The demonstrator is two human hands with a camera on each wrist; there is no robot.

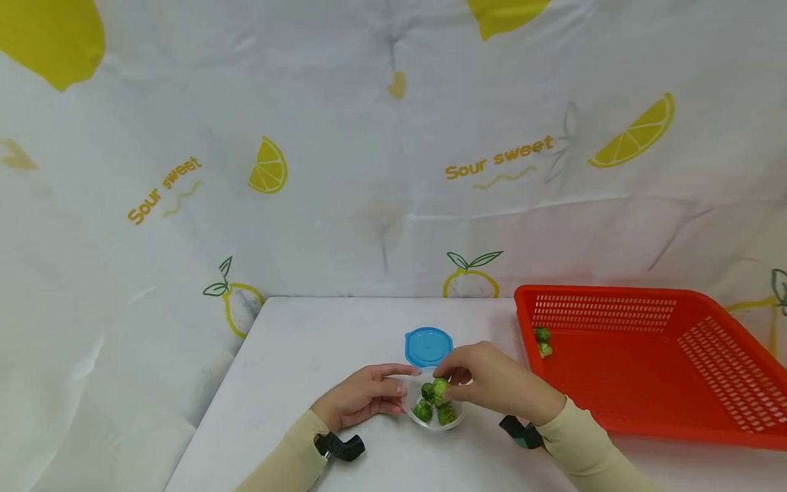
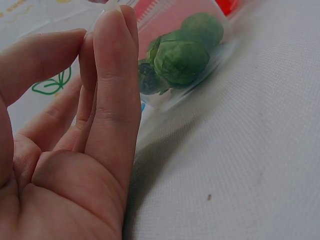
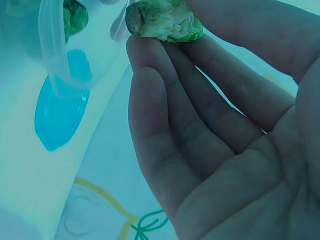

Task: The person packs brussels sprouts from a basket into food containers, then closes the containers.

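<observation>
A clear plastic bowl (image 1: 433, 425) stands on the white table with several green Brussels sprouts (image 1: 423, 410) inside. My left hand (image 1: 369, 396) holds the bowl at its left side, thumb and fingers at the rim. In the left wrist view, sprouts (image 2: 181, 57) show through the clear wall beyond the fingers. Over the bowl, my right hand (image 1: 492, 383) pinches one Brussels sprout (image 1: 440, 389) between thumb and fingertips. The right wrist view shows the cut stem end of that sprout (image 3: 160, 20) beside the bowl's rim (image 3: 50, 55).
Just behind the bowl lies a blue lid (image 1: 428, 346). To the right stands a large red plastic basket (image 1: 615, 383) with slotted walls, two sprouts (image 1: 544, 342) at its left inner side. A white lemon-printed cloth (image 1: 369, 171) hangs behind the table.
</observation>
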